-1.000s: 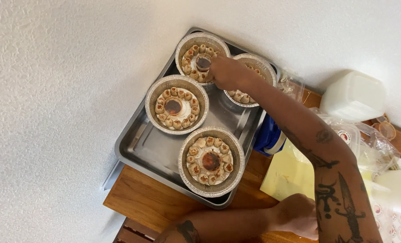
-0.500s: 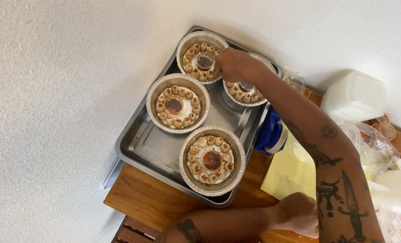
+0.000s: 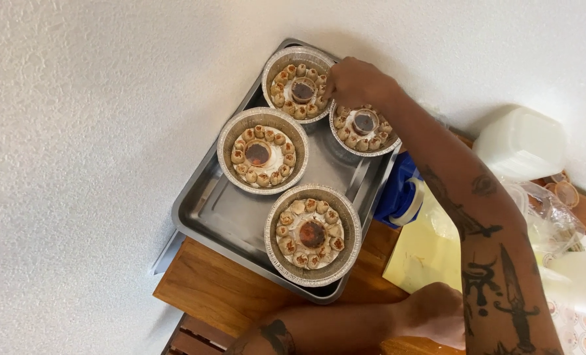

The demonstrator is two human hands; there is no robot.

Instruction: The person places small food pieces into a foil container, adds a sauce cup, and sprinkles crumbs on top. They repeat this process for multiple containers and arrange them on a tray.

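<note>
A steel baking tray [image 3: 220, 217] on a wooden table [image 3: 214, 289] holds several round foil pans. Each pan has a ring of small dumplings around a cup of dark sauce. My right hand [image 3: 355, 82] reaches across to the far end of the tray. Its fingertips are pinched on a dumpling at the right edge of the far pan [image 3: 296, 82], just above the neighbouring pan [image 3: 365, 128]. My left hand [image 3: 437, 314] rests curled on the table at the bottom, beside a yellow bag [image 3: 424, 253]; its fingers are hidden. Two more pans [image 3: 262, 151] [image 3: 312, 233] lie nearer me.
A blue object [image 3: 398, 190] sits right of the tray. White plastic containers [image 3: 519, 141] and clear lidded cups [image 3: 556, 217] crowd the right side. A white textured wall [image 3: 76, 131] borders the tray and table on the left.
My right hand has moved from over the right far pan to the edge of the far pan beside it. The left hand has stayed in place.
</note>
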